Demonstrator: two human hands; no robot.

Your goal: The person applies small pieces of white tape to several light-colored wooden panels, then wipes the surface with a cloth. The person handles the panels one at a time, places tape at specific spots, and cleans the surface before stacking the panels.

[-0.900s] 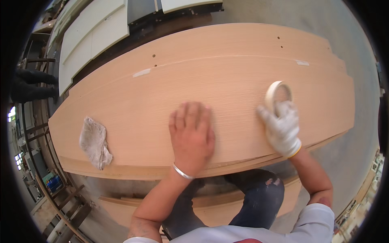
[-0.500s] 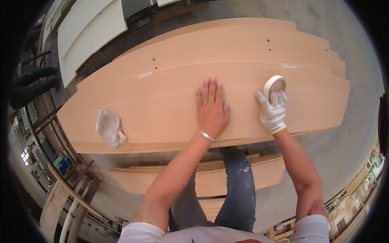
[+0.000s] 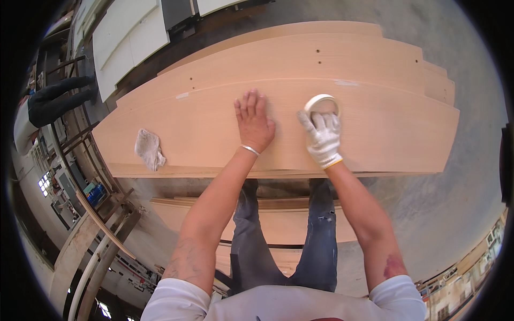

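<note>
A large light wood-grain board (image 3: 396,128) lies across in front of me. My left hand (image 3: 254,125), bare with a bracelet at the wrist, rests on it palm down, fingers slightly spread. In a white knit glove, my right hand (image 3: 324,138) holds a roll of cream tape (image 3: 321,98) by its near side, the fingers reaching into the ring, close to the board. Two short pale strips, a left one (image 3: 182,96) and a right one (image 3: 347,83), sit along the board's far edge. A crumpled grey-white rag (image 3: 149,150) lies to the left.
Behind the board, another drilled panel (image 3: 257,59) shows. More stacked panels (image 3: 214,207) lie below, around my legs. White panels (image 3: 131,45) stand at the far left. Metal rails (image 3: 64,144) run along the left side, near another person's dark-trousered legs (image 3: 61,101).
My view has shifted, so the board and both hands sit differently in it. My left hand has slid slightly farther out over the board. The right hand keeps the tape roll.
</note>
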